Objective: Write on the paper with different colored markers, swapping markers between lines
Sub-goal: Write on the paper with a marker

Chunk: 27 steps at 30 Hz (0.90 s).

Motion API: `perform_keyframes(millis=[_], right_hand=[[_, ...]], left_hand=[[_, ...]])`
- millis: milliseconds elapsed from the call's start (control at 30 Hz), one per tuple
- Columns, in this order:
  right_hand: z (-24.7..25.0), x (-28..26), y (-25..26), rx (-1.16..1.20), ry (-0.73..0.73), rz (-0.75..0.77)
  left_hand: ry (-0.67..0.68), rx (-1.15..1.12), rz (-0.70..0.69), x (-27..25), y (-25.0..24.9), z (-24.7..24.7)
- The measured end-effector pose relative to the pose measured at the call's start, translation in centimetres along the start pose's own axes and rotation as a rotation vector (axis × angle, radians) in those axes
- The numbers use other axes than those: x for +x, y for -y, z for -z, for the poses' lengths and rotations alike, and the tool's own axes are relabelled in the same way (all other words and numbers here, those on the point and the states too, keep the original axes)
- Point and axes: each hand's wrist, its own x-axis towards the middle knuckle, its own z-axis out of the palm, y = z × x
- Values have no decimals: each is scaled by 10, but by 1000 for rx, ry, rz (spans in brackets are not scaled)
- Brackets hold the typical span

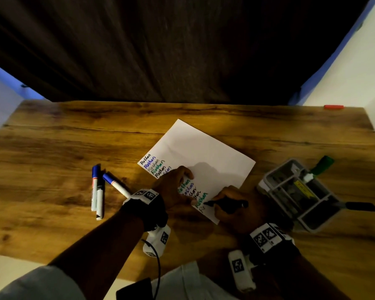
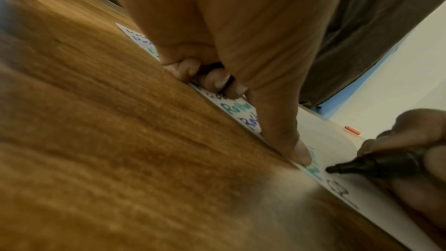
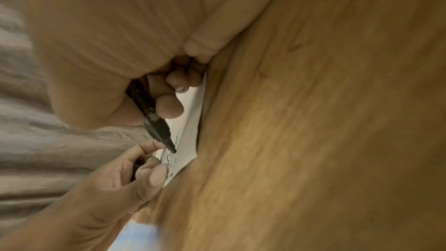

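While the right hand [image 1: 230, 204] clamps its fingers on the black felt-tip marker [image 1: 225, 204], tip just beside the left hand's [image 1: 173, 187] fingers pinning the white paper sheet [image 1: 204, 152] to the wooden tabletop [image 1: 74, 144], a fresh black line is begun, so finishing the word likely precedes swapping markers.

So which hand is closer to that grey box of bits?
The right hand. It holds the black marker at the paper's near edge, just beside the grey box. The left hand presses the paper farther away.
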Motion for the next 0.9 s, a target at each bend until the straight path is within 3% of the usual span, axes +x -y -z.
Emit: perform_keyframes(millis=[433,900], right_hand=[[8,-2,-1,-8,50,12],[2,2,-3,39,-49,65]], left_hand=[[-4,6,3,-1,1,-2],[16,3,12,-1,-3,1]])
